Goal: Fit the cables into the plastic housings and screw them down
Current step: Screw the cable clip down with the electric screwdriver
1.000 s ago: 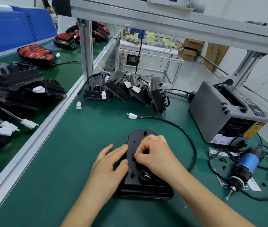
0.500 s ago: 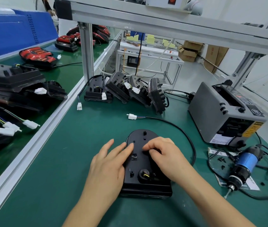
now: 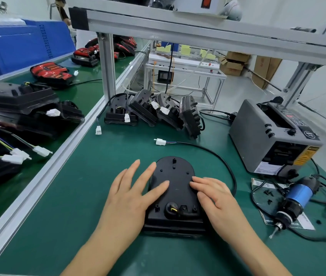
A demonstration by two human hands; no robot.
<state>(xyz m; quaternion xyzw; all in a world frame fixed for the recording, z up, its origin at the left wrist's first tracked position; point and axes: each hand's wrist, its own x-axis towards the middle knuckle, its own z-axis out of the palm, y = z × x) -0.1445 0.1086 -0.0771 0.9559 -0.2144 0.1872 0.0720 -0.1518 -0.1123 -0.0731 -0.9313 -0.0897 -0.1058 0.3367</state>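
Two hands, fingers straight, gripping nothing: left hand (image 3: pixel 132 194) and right hand (image 3: pixel 216 196) rest flat on housing (image 3: pixel 175 176), mid-bench (image 3: pixel 90 196). Cable (image 3: pixel 218 158) loops toward 1 o'clock. Judged step: cable seated. Next needs screwdriver (image 3: pixel 293 202) at 3 o'clock.

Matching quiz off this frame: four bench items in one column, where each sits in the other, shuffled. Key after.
Things
1. black housing
2. white connector
3. blue screwdriver
4. grey dispenser

Places
A. standing at the right, behind the blue screwdriver
B. under the left hand and right hand, fingers laid on its top
C. lying on printed paper near loose black screws
D. on the green mat beyond the black housing, at the free end of the cable

Pairs: 1-B, 2-D, 3-C, 4-A
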